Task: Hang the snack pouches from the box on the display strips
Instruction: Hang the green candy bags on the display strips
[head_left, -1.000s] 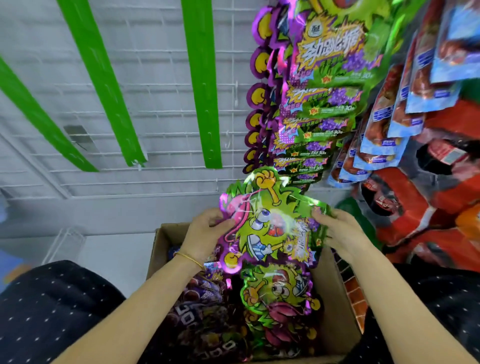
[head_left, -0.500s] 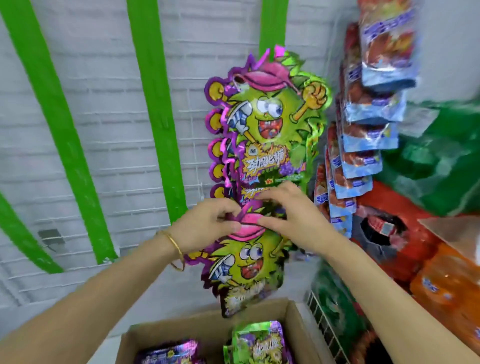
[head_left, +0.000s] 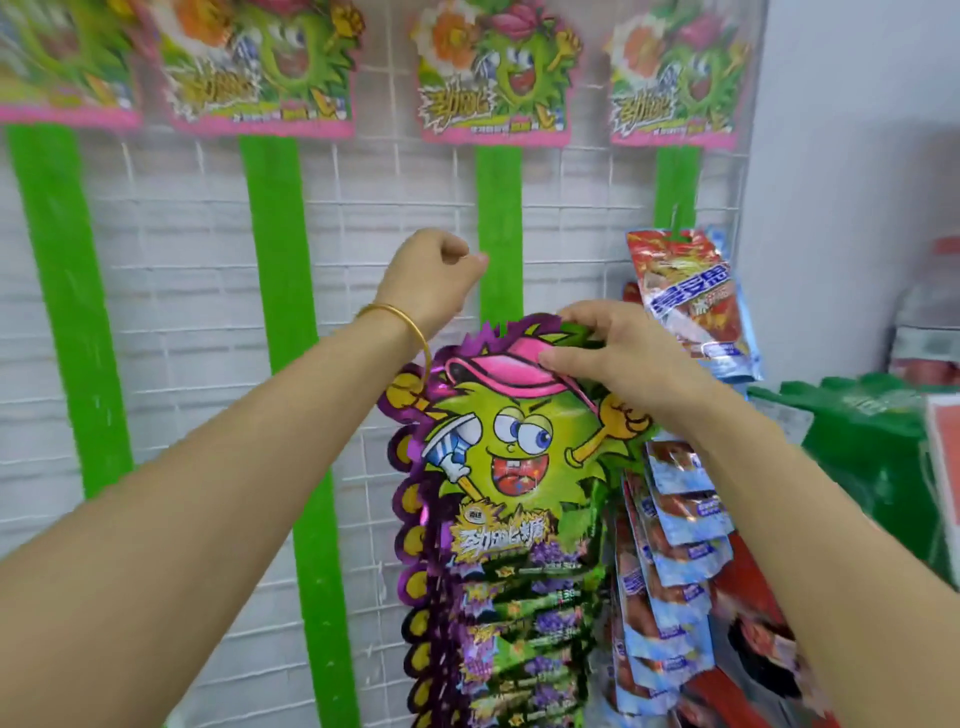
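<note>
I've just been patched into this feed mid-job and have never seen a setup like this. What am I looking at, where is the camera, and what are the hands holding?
No machine here: a person works bare-handed, and the one picture comes from a camera on their head, facing a wire rack on the wall. Green strips hang down it under printed cards. The right hand pinches the top of a green cartoon pouch, above a column of matching pouches. The left hand is curled beside a strip; whether it grips it is unclear. Blue and red packets hang further right. The box is out of view.
</note>
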